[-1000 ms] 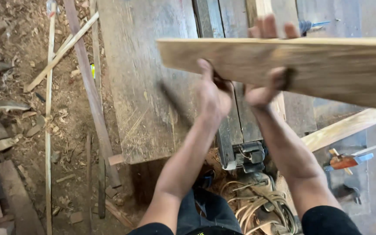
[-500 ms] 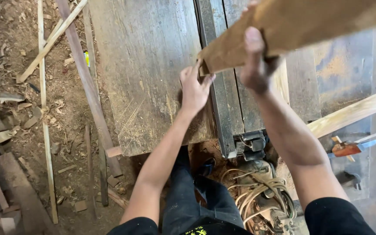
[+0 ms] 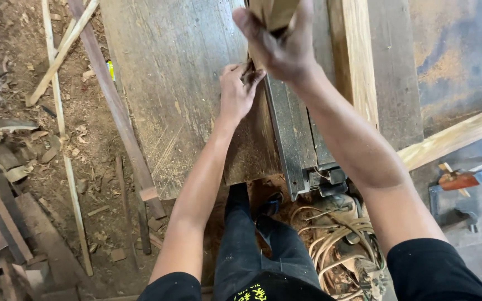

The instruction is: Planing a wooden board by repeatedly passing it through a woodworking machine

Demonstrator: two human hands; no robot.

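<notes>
A light wooden board (image 3: 273, 12) stands on edge at the top of the view, seen almost end-on. My right hand (image 3: 277, 47) is wrapped around its near end from above. My left hand (image 3: 236, 92) grips the board's lower end just below, resting against the worn wooden bench top (image 3: 179, 83). A dark metal rail (image 3: 294, 134) runs along the bench just right of both hands.
A pale wooden beam (image 3: 358, 61) lies beyond the rail, and another pale plank (image 3: 453, 136) crosses at the right. A red-handled tool (image 3: 464, 179) lies at the right edge. Coiled cords (image 3: 336, 234) sit below the bench. Thin strips and offcuts (image 3: 57, 111) litter the dirt floor at left.
The board has swung from lying broadside across the view to standing on edge, end toward me. Both hands came together at its near end over the bench.
</notes>
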